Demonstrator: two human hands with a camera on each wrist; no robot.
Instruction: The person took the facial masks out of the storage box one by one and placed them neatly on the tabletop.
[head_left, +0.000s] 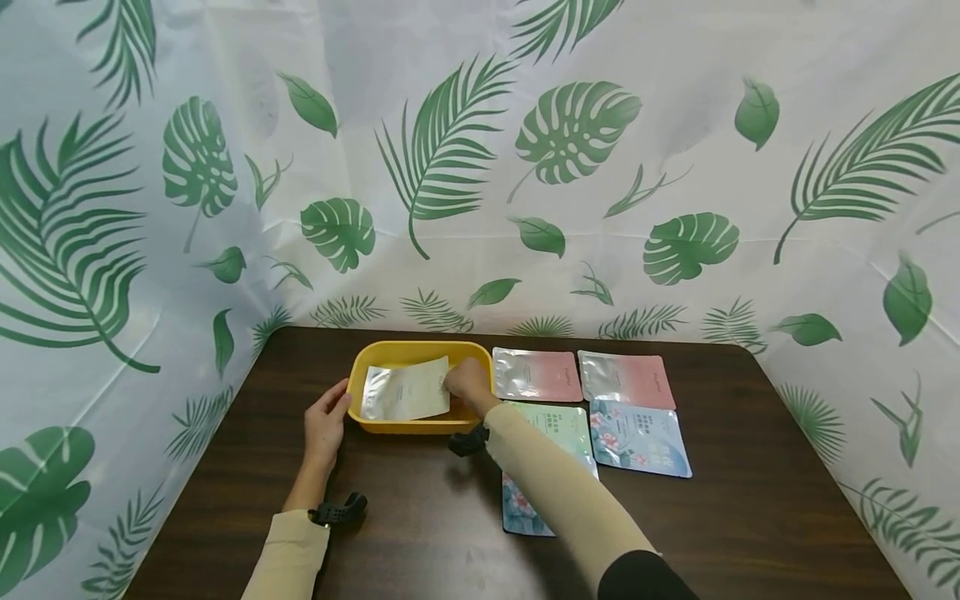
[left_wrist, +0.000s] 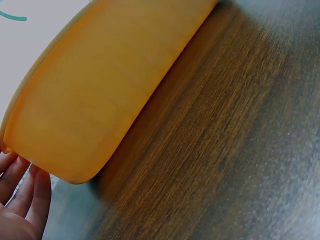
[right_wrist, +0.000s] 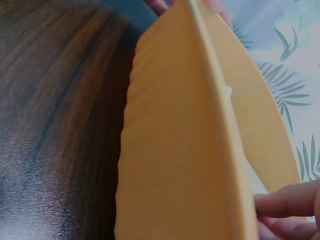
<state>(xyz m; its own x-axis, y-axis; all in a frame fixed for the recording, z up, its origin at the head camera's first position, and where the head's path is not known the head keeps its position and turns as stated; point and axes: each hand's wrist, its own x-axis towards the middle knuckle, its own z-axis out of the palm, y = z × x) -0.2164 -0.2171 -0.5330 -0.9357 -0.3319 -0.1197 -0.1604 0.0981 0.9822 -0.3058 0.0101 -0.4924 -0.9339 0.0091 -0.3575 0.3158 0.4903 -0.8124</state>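
Note:
A yellow plastic basin (head_left: 416, 427) stands near the back of the table, left of centre. Inside it lies a white and silver sheet-mask packet (head_left: 408, 390), tilted up at its right side. My right hand (head_left: 468, 382) reaches over the basin's front rim and pinches the packet's right edge; in the right wrist view its fingers (right_wrist: 287, 200) sit just inside the wall. At the basin's left end my left hand (head_left: 326, 425) holds the rim, and its fingers (left_wrist: 37, 190) show there in the left wrist view. Whether more packets lie underneath is hidden.
Right of the basin lie two pink and silver packets (head_left: 537, 375) (head_left: 626, 380), a green packet (head_left: 558, 425) and a blue floral packet (head_left: 640, 437). Another blue floral packet (head_left: 521, 510) is partly under my right forearm. A leaf-print curtain (head_left: 570, 283) hangs behind the dark wooden table (head_left: 750, 500).

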